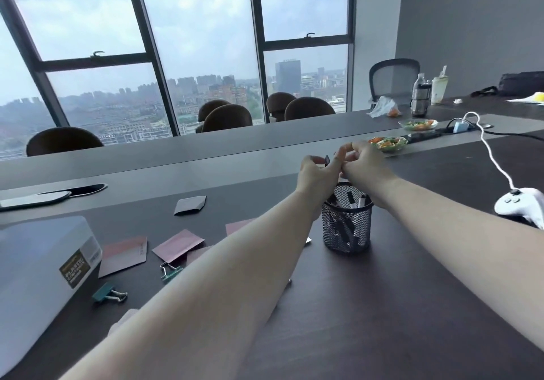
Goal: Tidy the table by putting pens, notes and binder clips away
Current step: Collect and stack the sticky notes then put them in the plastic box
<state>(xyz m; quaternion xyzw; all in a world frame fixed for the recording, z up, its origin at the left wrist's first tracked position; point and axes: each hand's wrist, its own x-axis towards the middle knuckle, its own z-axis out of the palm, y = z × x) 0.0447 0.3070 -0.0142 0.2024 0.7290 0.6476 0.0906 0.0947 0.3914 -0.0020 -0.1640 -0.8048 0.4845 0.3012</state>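
A black mesh pen holder [347,226] stands mid-table with several black-and-white pens [351,200] in it. My left hand [316,173] and my right hand [366,160] meet just above and behind it, pinched together on a small dark pen [327,159] of which only the tip shows. Pink notes lie scattered to the left [123,254] [178,244] [190,204], one partly under my left forearm. Two teal binder clips [109,293] [170,270] lie near the notes.
A white plastic container [38,262] sits at the left edge. A phone [32,200] lies beyond it. A white controller [521,203] with a cable rests at right. Salad bowls [388,143], bottles [421,94] and chairs [226,117] are farther back.
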